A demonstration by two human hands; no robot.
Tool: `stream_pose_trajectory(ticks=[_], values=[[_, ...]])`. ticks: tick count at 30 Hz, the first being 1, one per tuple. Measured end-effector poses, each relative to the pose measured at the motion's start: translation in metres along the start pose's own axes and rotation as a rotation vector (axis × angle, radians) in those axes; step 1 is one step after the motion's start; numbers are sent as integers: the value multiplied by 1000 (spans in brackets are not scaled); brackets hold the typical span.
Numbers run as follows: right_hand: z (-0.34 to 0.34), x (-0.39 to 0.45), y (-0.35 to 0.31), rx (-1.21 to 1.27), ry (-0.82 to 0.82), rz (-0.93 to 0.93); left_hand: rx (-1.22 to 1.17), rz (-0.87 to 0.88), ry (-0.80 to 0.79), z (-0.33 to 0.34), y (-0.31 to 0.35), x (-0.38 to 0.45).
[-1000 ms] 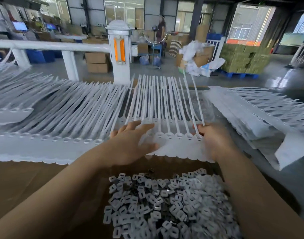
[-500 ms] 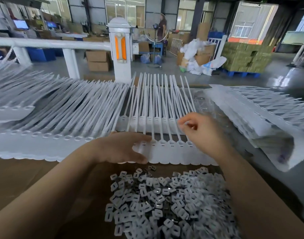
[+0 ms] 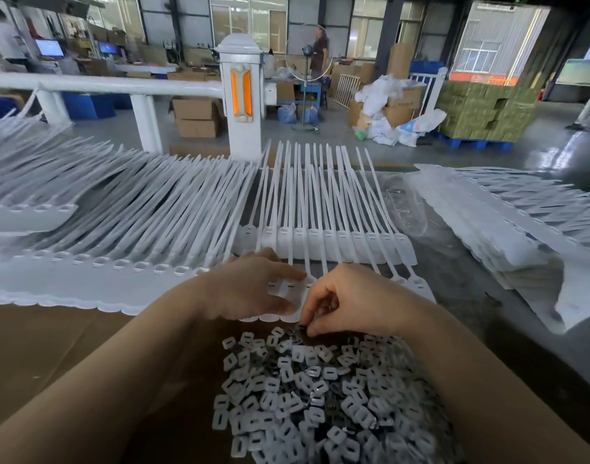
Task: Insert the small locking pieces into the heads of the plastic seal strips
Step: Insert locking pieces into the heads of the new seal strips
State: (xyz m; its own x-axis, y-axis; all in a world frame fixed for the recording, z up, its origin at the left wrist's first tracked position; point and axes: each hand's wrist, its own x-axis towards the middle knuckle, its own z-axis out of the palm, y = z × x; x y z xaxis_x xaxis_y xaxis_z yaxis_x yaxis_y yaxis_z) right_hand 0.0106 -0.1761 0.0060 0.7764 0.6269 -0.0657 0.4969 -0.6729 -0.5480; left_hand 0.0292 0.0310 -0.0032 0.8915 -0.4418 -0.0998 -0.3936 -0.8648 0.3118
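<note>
left hand (image 3: 253, 289) flat, fingers spread; right hand (image 3: 350, 301) fingers curled, pinching.

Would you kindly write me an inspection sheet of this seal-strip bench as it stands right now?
Surface: brown cardboard sheet under the work.
Job's things: heap of small locking pieces nearest the person; row of white seal strips behind it, heads toward the person; more strip rows to the left.
Clutter: stack of strips on clear plastic film at right.
Grippers: left hand rests with straight fingers on the strip heads; right hand pinches a dark locking piece at the heap's far edge.
Cables: nothing seen.
Surroundings: white railing post, cardboard boxes, standing fan, a person behind it.
</note>
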Motion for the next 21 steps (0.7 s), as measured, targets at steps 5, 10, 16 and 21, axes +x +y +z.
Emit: stream_pose_trajectory(ticks=[5,10,16,21], values=[[-1,-1,-1,108,22,11,-75,38,-69,-3,3,-3],[-3,2,8,333,248,137,-191,59,-68,-1,4,-2],[1,7,17,516,274,244,-273,77,-47,-1,6,-3],[-2,6,20,606,268,262,-494,43,215,-7,14,-1]])
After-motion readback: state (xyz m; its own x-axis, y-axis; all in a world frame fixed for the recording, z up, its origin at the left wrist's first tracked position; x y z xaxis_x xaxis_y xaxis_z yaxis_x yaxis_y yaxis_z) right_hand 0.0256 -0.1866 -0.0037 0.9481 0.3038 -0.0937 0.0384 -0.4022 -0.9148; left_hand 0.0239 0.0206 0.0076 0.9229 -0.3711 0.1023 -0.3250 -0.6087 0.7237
